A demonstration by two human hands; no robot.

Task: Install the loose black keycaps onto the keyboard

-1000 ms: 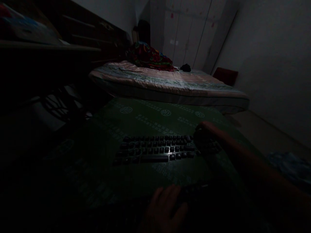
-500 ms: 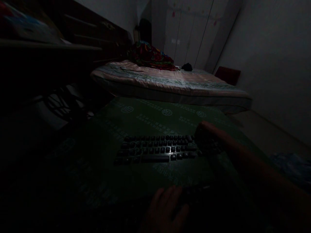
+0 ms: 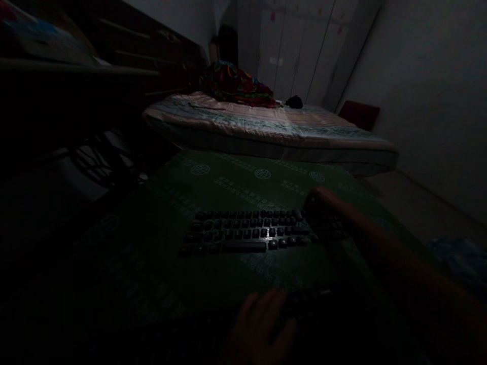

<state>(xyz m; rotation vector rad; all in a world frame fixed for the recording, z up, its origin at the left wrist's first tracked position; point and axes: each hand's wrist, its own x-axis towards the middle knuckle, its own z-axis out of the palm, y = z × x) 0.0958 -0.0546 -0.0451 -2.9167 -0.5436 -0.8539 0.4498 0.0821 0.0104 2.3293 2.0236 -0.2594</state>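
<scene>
The room is very dim. A black keyboard (image 3: 247, 233) lies on a table under a green printed cloth (image 3: 236, 182). My right hand (image 3: 323, 210) reaches in from the right and rests over the keyboard's right end; its fingers curl down into shadow, so I cannot make out a grip. My left hand (image 3: 261, 322) lies at the near edge of the table with its fingers stretched forward. They lie against a dark flat object (image 3: 308, 296) that I cannot identify.
A bed with a striped mattress (image 3: 266, 126) stands just behind the table, with bright bundled cloth (image 3: 236, 86) at its head. Dark shelves (image 3: 76, 71) and a chair-like frame (image 3: 99, 162) fill the left. White wardrobe doors (image 3: 300, 56) stand at the back.
Neither hand has moved noticeably; the view has drifted slightly, and the keyboard stays put.
</scene>
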